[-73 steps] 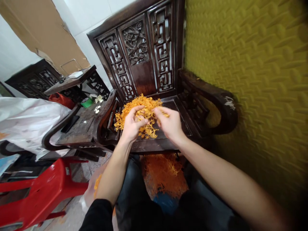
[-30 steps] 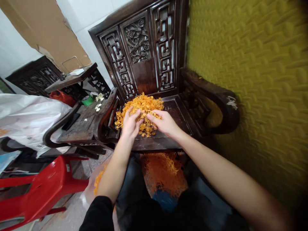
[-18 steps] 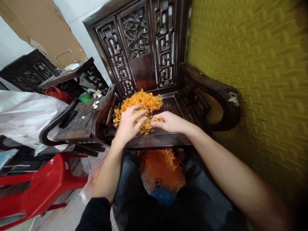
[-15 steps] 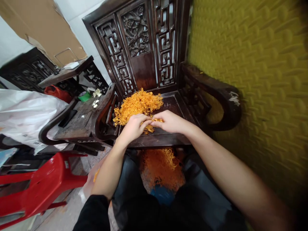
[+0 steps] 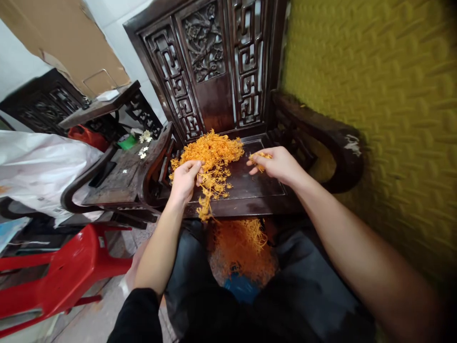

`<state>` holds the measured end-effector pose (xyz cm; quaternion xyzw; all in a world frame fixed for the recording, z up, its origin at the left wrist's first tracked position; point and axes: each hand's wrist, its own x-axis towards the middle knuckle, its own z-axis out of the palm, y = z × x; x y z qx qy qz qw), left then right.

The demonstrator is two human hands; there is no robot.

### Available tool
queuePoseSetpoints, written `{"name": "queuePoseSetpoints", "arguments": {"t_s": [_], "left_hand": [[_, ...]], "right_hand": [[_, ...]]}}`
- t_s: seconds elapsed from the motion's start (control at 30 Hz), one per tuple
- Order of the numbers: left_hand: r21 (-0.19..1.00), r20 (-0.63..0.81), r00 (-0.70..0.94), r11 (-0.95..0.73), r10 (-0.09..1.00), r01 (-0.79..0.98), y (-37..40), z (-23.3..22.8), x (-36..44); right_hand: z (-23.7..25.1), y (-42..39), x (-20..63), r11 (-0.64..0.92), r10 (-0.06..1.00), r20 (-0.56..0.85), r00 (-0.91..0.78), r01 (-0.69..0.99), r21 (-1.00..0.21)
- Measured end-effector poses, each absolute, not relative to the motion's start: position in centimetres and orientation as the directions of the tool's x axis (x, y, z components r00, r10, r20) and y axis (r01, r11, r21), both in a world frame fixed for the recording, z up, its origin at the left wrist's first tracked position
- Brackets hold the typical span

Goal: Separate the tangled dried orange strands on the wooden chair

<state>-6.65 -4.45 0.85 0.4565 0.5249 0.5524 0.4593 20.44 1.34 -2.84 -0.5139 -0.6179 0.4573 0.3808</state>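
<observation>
A heap of tangled orange, thin branching sprigs [image 5: 210,147] lies on the seat of a dark carved wooden chair [image 5: 250,183]. My left hand [image 5: 184,181] is at the heap's near left side, thumb and fingers pinched on an orange sprig [image 5: 204,207] that hangs toward the seat's front edge. Apart from it, over the right of the seat, my right hand [image 5: 276,164] is closed around a few small orange pieces [image 5: 262,156]. Whether these are plastic or plant matter I cannot tell.
More orange sprigs [image 5: 243,243] lie below the seat between my legs, by a blue bag [image 5: 243,288]. The curved armrest [image 5: 342,136] borders the right side. On the left are a red plastic chair [image 5: 71,267], a wooden side table [image 5: 117,183] and a white plastic bag [image 5: 39,166].
My hands were together over the front of the heap and have moved apart. The right hand went right with orange pieces; the left shifted left, with a sprig now hanging from it.
</observation>
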Motion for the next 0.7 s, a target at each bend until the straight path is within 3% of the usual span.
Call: {"name": "queuePoseSetpoints", "arguments": {"t_s": [0.17, 0.3, 0.4, 0.5, 0.6, 0.7], "left_hand": [[0.977, -0.050, -0.111, 0.025, 0.993, -0.211, -4.2, 1.0, -5.9], [0.969, -0.054, -0.040, 0.043, 0.998, -0.245, -4.7, 1.4, -5.4], [0.967, -0.023, -0.003, 0.021, 1.000, -0.252, -4.8, 1.2, -4.7], [0.977, 0.036, -0.023, -0.040, 0.999, -0.209, -4.8, 1.0, -4.2], [0.981, 0.125, -0.129, -0.142, 0.984, -0.134, -4.8, 1.3, -4.6], [0.960, 0.196, -0.288, -0.243, 0.937, -0.136, -4.7, 1.8, -6.1]], "right_hand": [[-1.4, -0.1, 18.4, 0.173, 0.977, 0.160, -0.140, 0.085, -0.981], [-0.4, -1.4, 16.9, 0.141, 0.968, 0.131, -0.212, 0.029, -0.990], [-0.2, -2.8, 15.2, 0.117, 0.933, 0.083, -0.349, 0.077, -0.990], [-0.1, -3.4, 13.8, 0.266, 0.882, 0.172, -0.438, 0.165, -0.950], [-0.2, -2.3, 14.4, 0.423, 0.898, 0.364, -0.248, 0.255, -0.869], [-0.6, -0.1, 17.2, 0.267, 0.930, 0.313, 0.192, 0.234, -0.935]]}}
